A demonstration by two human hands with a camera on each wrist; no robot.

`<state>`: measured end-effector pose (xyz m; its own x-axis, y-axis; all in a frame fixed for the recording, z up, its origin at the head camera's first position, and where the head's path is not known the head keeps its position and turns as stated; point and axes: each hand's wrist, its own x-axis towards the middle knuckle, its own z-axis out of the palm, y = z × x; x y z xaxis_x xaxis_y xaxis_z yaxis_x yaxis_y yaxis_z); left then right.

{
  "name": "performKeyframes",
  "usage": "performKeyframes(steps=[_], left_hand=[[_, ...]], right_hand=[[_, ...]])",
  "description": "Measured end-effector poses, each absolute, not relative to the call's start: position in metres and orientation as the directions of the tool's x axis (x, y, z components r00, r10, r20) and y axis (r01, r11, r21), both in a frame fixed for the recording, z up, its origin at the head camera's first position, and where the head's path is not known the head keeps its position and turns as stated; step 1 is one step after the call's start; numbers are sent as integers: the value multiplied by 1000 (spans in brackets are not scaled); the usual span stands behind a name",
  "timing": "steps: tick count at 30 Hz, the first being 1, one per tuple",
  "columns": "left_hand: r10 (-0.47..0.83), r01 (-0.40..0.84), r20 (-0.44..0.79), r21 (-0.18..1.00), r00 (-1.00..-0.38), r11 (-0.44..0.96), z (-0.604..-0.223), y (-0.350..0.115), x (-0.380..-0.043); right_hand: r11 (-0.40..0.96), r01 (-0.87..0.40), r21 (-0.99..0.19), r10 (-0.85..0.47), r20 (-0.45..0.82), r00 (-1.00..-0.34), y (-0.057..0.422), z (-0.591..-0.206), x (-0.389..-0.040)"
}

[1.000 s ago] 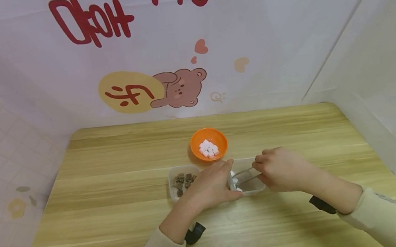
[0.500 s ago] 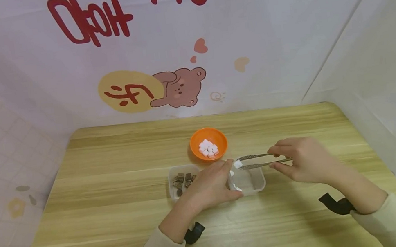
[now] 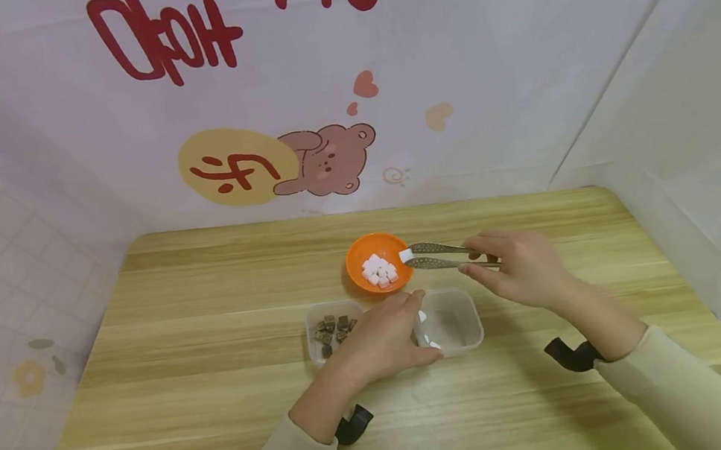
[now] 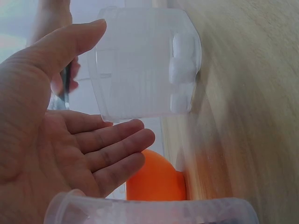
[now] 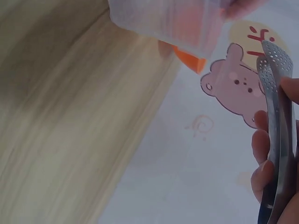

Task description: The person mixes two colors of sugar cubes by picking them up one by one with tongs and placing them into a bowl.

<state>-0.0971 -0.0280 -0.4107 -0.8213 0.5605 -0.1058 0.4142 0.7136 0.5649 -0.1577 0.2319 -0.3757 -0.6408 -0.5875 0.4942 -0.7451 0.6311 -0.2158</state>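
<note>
- Tongs (image 3: 439, 248) gripping a white cube (image 3: 405, 255) have swung from over a clear box (image 3: 459, 324) to the right rim of an orange bowl (image 3: 361, 252).
- Right hand (image 3: 521, 267), right of the bowl, pinches the tongs between fingers and thumb.
- Left hand (image 3: 384, 338), fingers straight and thumb apart, rests against the clear box, in front of the bowl.
- Brown cubes (image 3: 330, 328) sit front-left of the bowl.
</note>
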Motion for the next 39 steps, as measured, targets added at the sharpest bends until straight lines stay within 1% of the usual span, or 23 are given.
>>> performKeyframes(steps=[6,12,15,18,22,25,32,39], left_hand=[[565,416,-103,571,-819,707,-412,-30,-97],[573,431,-96,562,-814,706,-411,-28,-96],[574,436,-92,556,-813,707,-411,-27,-96],[573,437,-91,555,-814,708,-411,-27,-96],[568,430,-96,554,-818,713,-411,-26,-96],[562,419,-105,558,-821,716,-411,-27,-96],[557,404,-110,576,-823,711,-411,-28,-96],[559,409,-109,569,-822,713,-412,-27,-96]], right_hand=[[643,-730,-233,-579,475,-662,217,-388,-169],[658,-708,-258,-554,471,-686,215,-394,-173],[679,-685,-265,-553,428,-715,218,-393,-172],[711,-649,-270,-552,357,-753,223,-388,-168],[750,-618,-234,-558,278,-782,232,-379,-160],[752,-634,-180,-578,282,-766,240,-371,-152],[711,-699,-74,-633,364,-683,257,-365,-137],[708,-706,-3,-662,345,-666,267,-364,-127]])
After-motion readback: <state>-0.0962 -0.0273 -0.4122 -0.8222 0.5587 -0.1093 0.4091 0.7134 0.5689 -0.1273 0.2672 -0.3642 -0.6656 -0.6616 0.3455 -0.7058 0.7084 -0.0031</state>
